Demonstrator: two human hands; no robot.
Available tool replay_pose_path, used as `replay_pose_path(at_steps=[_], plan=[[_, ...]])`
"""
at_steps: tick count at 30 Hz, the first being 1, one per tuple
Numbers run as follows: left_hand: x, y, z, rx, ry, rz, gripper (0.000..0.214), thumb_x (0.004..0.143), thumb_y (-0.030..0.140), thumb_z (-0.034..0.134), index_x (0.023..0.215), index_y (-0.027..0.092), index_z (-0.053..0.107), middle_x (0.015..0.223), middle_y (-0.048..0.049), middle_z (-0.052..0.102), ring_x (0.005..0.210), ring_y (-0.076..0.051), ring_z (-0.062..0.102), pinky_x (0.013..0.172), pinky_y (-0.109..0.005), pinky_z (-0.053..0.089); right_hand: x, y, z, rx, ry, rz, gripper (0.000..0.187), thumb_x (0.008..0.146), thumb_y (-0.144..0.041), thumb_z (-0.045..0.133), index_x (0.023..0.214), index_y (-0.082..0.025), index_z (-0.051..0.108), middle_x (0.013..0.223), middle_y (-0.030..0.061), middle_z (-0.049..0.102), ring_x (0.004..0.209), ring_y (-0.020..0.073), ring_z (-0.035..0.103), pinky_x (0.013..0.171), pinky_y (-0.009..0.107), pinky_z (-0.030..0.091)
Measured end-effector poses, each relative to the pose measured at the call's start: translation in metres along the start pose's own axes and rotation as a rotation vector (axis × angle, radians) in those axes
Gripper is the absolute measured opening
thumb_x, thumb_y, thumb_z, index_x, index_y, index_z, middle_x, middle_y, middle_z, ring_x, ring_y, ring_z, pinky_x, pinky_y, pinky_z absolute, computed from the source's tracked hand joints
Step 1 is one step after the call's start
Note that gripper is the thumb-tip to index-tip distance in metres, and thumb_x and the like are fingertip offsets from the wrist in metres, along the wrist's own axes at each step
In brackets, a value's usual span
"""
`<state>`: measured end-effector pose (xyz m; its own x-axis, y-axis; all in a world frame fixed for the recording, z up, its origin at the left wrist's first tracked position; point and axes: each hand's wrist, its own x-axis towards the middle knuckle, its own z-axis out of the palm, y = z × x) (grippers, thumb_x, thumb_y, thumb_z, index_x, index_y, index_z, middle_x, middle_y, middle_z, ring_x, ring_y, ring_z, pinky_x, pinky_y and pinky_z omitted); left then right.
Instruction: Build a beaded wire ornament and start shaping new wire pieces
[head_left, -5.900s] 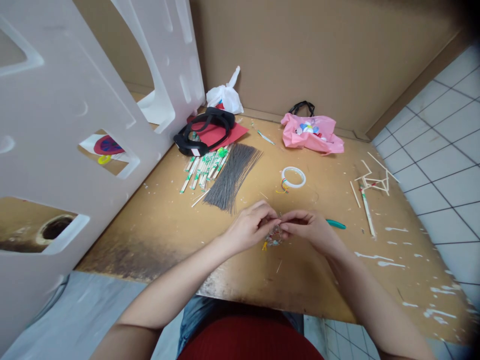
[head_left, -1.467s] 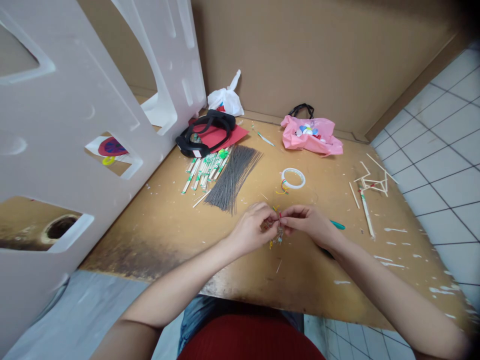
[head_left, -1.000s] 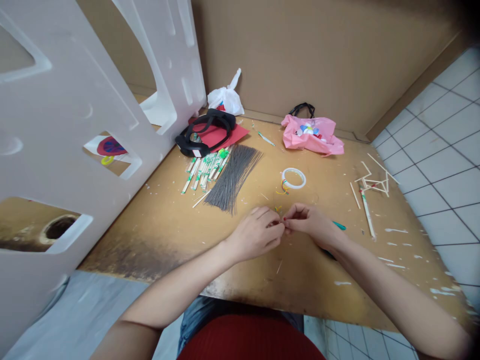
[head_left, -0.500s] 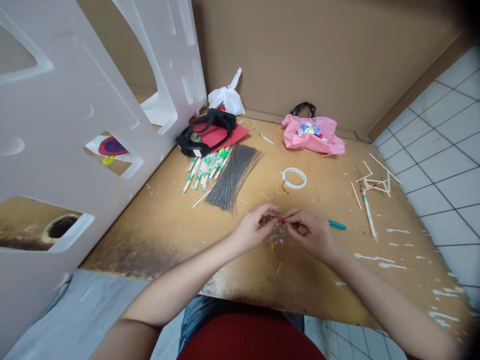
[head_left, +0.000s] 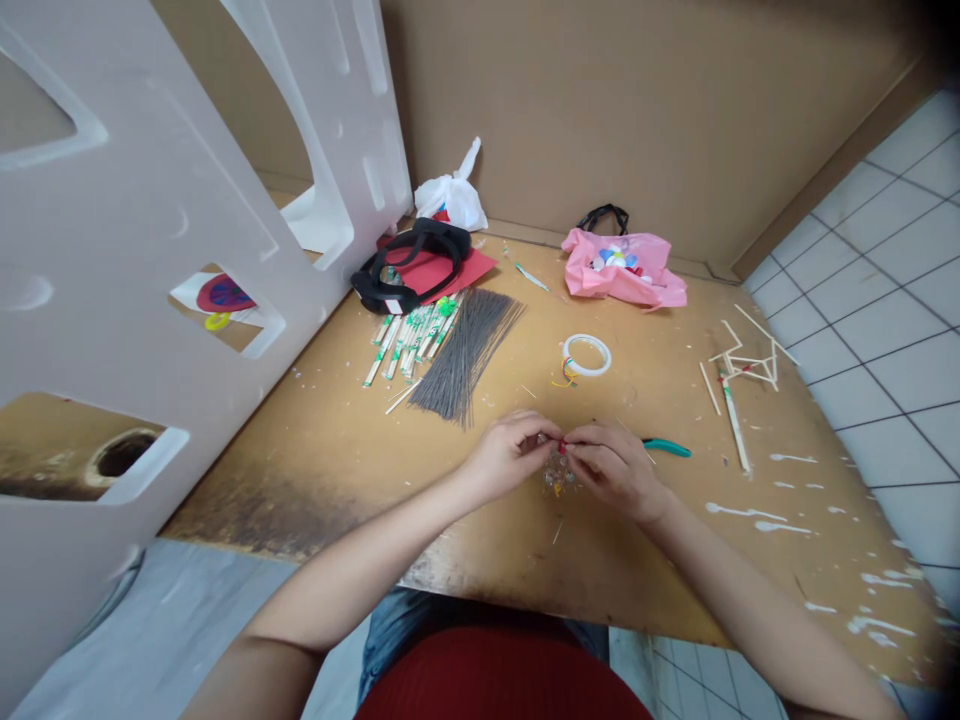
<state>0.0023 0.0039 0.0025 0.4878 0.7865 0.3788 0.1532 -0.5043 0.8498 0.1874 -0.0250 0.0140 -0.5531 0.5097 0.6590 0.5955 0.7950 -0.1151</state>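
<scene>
My left hand [head_left: 517, 447] and my right hand [head_left: 611, 462] meet over the middle of the table, fingertips pinched together. Between them is a small red piece [head_left: 562, 446], too small to name, which both hands grip. Below it hangs or lies a cluster of small clear and yellow bits [head_left: 556, 478], partly hidden by my fingers. A teal-handled tool [head_left: 667, 447] lies just right of my right hand, its far end hidden behind the hand. Beyond my hands a roll of white tape [head_left: 587, 355] rests with yellow thread beside it.
Grey wires [head_left: 469, 355] lie in a bundle beside wrapped chopsticks [head_left: 409, 345]. Behind them sit a black headband [head_left: 412, 265] and red paper [head_left: 472, 270]. A pink bag [head_left: 622, 270] and a white bag [head_left: 452, 200] stand at the back. A stick frame [head_left: 752, 370] lies right; a white plastic panel [head_left: 150, 200] rises left.
My right hand has shifted slightly left and flattened, its fingers closing nearer to my left hand around the red piece. More of the teal-handled tool shows.
</scene>
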Motion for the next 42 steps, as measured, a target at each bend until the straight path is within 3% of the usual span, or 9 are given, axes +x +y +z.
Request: replay_pose_path(at_steps=[5, 11, 17, 21, 25, 31, 37, 42], plan=[[0.0, 0.001, -0.003, 0.01, 0.008, 0.033, 0.009, 0.08, 0.015, 0.051, 0.082, 0.016, 0.06, 0.073, -0.0016, 0.058, 0.066, -0.01, 0.051, 0.061, -0.021, 0.039, 0.002, -0.003, -0.001, 0.095, 0.044, 0.103, 0.018, 0.075, -0.008, 0.058, 0.086, -0.022, 0.053, 0.087, 0.0058, 0.064, 0.074, 0.0138, 0.06, 0.062, 0.027, 0.051], [0.003, 0.003, -0.01, 0.036, 0.057, 0.028, 0.009, 0.076, 0.012, 0.051, 0.077, 0.016, 0.059, 0.075, -0.002, 0.059, 0.066, -0.01, 0.051, 0.062, -0.021, 0.04, -0.004, -0.011, -0.004, 0.256, 0.111, 0.375, 0.015, 0.074, -0.009, 0.06, 0.08, -0.022, 0.055, 0.078, 0.0038, 0.065, 0.067, 0.0137, 0.062, 0.059, 0.027, 0.05], [0.005, -0.004, -0.009, 0.013, 0.086, -0.101, 0.006, 0.075, 0.014, 0.053, 0.076, 0.016, 0.058, 0.074, -0.0013, 0.058, 0.066, -0.01, 0.053, 0.062, -0.021, 0.041, -0.013, -0.007, 0.003, 0.44, 0.137, 0.714, 0.005, 0.076, -0.021, 0.061, 0.073, -0.021, 0.057, 0.075, 0.0037, 0.063, 0.068, 0.0151, 0.061, 0.061, 0.03, 0.051], [0.009, -0.014, -0.009, -0.237, 0.091, -0.291, 0.008, 0.078, 0.023, 0.054, 0.08, 0.016, 0.055, 0.072, -0.0007, 0.061, 0.064, -0.01, 0.057, 0.063, -0.022, 0.045, -0.021, -0.001, 0.009, 0.442, 0.123, 0.868, 0.007, 0.079, -0.028, 0.059, 0.08, -0.021, 0.059, 0.082, 0.0038, 0.063, 0.071, 0.0152, 0.06, 0.065, 0.03, 0.051], [0.014, -0.022, -0.008, -0.495, 0.117, -0.416, 0.017, 0.076, 0.03, 0.058, 0.079, 0.015, 0.051, 0.065, 0.0012, 0.059, 0.058, -0.009, 0.056, 0.058, -0.022, 0.048, -0.026, -0.005, 0.012, 0.452, 0.08, 0.885, 0.013, 0.081, -0.03, 0.057, 0.089, -0.02, 0.059, 0.087, 0.0046, 0.063, 0.075, 0.0156, 0.061, 0.07, 0.032, 0.051], [0.015, -0.027, -0.005, -0.648, 0.172, -0.535, 0.023, 0.071, 0.032, 0.064, 0.078, 0.014, 0.052, 0.067, 0.0014, 0.058, 0.058, -0.009, 0.056, 0.048, -0.018, 0.046, -0.024, -0.019, 0.015, 0.472, -0.018, 0.787, 0.025, 0.08, -0.03, 0.059, 0.103, -0.021, 0.056, 0.091, 0.0059, 0.062, 0.077, 0.0165, 0.059, 0.067, 0.032, 0.051], [0.015, -0.028, -0.005, -0.872, 0.161, -0.683, 0.02, 0.069, 0.024, 0.067, 0.078, 0.013, 0.053, 0.071, -0.0002, 0.062, 0.06, -0.009, 0.06, 0.048, -0.017, 0.049, -0.024, -0.025, 0.019, 0.339, -0.146, 0.759, 0.049, 0.074, -0.035, 0.064, 0.12, -0.023, 0.05, 0.095, 0.0068, 0.062, 0.077, 0.018, 0.059, 0.064, 0.032, 0.051], [0.014, -0.026, -0.001, -1.074, 0.13, -0.849, 0.013, 0.07, 0.012, 0.065, 0.076, 0.012, 0.053, 0.077, -0.0044, 0.066, 0.063, -0.01, 0.063, 0.056, -0.021, 0.054, -0.027, -0.024, 0.025, 0.401, -0.09, 0.856, 0.053, 0.073, -0.032, 0.063, 0.124, -0.024, 0.047, 0.093, 0.006, 0.062, 0.071, 0.0162, 0.059, 0.058, 0.03, 0.051]])
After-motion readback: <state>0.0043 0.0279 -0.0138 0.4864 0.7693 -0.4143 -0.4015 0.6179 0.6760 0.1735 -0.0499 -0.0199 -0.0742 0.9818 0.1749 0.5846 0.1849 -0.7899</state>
